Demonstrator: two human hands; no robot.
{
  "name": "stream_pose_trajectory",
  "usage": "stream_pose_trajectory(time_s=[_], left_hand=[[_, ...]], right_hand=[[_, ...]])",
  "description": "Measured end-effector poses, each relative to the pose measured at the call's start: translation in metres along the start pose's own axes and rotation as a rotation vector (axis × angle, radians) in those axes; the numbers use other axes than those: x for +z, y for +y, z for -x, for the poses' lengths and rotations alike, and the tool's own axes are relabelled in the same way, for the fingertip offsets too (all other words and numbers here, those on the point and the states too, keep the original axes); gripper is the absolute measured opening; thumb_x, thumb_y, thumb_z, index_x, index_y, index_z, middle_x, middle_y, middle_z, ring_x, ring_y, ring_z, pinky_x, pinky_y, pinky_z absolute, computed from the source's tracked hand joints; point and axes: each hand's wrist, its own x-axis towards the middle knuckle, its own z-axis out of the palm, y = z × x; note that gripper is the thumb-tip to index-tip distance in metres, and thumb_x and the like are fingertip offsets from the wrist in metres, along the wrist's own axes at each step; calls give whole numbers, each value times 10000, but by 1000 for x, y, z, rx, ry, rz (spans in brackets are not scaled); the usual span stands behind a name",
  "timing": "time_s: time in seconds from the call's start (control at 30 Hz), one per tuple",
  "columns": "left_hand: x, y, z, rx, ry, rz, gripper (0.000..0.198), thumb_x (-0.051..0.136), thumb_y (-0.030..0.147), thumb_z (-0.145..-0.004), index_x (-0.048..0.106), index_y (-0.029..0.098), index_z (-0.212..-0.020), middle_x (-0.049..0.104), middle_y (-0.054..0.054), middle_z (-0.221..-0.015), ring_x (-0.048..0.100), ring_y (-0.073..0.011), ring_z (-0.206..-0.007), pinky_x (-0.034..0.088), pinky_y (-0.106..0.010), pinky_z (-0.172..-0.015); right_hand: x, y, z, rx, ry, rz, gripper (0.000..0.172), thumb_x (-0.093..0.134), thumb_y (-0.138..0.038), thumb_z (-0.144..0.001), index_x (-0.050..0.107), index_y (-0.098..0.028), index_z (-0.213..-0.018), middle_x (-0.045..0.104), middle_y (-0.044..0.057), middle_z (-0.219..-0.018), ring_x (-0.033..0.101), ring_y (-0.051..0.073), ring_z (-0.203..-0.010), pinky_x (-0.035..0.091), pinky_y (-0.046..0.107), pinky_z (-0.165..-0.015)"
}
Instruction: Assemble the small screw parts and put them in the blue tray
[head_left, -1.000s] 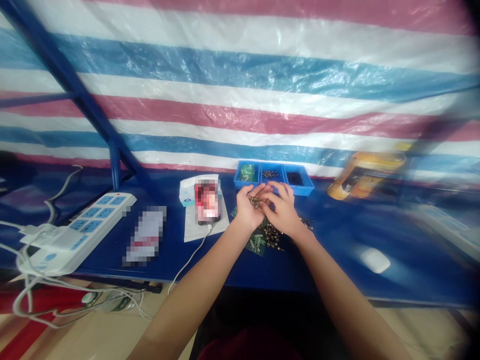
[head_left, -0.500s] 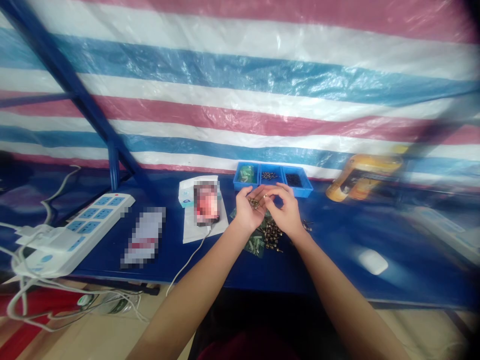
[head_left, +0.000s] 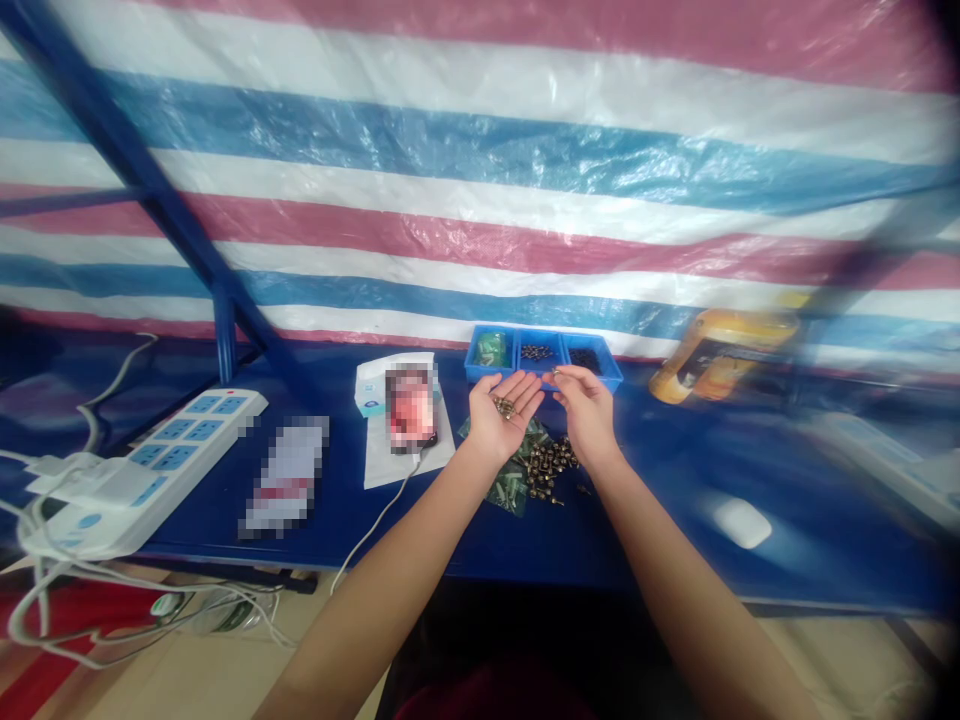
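Observation:
My left hand is turned palm up with its fingers stretched out, and several small brass-coloured screw-like parts lie in the palm. Just to its right, my right hand pinches a tiny metal piece between thumb and fingertips; its exact kind is too small to tell. Below the hands is a loose pile of small metal screw-like parts, beside a green-tinted clear plastic bag. Behind them stands a blue three-compartment tray with a green bag, small metal parts and black parts.
On the left lie a phone on white packaging, a pixelated flat item and a white power strip with cables. To the right are a yellow container and a white rounded case. Striped sheeting hangs behind.
My right hand has moved right, away from the left palm, with a tiny piece pinched in it. My left fingers are now straighter, and the parts still rest in the palm.

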Motion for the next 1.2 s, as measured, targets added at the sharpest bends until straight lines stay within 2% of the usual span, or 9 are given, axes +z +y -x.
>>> stream_pose_trajectory(time_s=[0.17,0.33,0.63,0.77,1.0,1.1,1.2], left_hand=[[0,1,0,9,7,4,416,570,261,-831,661,59,-1184,706,-222,-1173,688,-312,-1122,576,-394,-941],[0,1,-1,5,21,8,416,572,264,-829,661,55,-1177,706,-226,-1166,684,-313,-1130,580,-390,-942],[-1,1,-2,12,17,5,424,573,259,-834,648,40,-1188,713,-227,-1139,699,-310,-1091,601,-374,-898],[0,0,-2,11,42,-19,392,569,256,-835,663,62,-1162,721,-211,-1119,709,-296,-1068,603,-357,-882],[0,-2,-3,-12,47,-82,343,561,260,-831,686,50,-1071,723,-227,-1091,721,-287,-1024,599,-336,-862],[0,-2,-2,-14,51,-107,320,559,252,-823,692,49,-1032,733,-217,-1057,730,-277,-985,598,-325,-838],[0,-3,-2,-20,41,-127,304,558,251,-823,697,54,-1008,742,-205,-1025,735,-259,-953,596,-311,-815]], right_hand=[[-2,2,-2,38,2,-29,222,770,-355,-738,690,-228,-902,746,38,-902,694,212,-930,525,350,-793],[-1,1,-1,87,-13,-30,213,768,-339,-729,678,-221,-883,751,39,-896,696,186,-843,528,345,-776],[0,1,-2,54,-50,-82,167,770,-279,-704,668,-228,-825,723,8,-816,682,175,-796,536,392,-873],[-4,6,-4,-15,-30,57,159,761,-264,-702,680,-226,-834,727,17,-828,691,197,-832,534,402,-888],[-7,4,-1,-104,-72,390,141,693,-280,-750,692,-211,-872,729,43,-880,675,212,-812,532,394,-830],[-6,3,0,-172,-51,546,156,683,-282,-749,707,-204,-883,740,55,-960,678,225,-886,517,396,-874],[-7,3,2,-206,-54,587,160,675,-292,-759,711,-200,-884,748,65,-1011,686,232,-942,519,386,-895]])
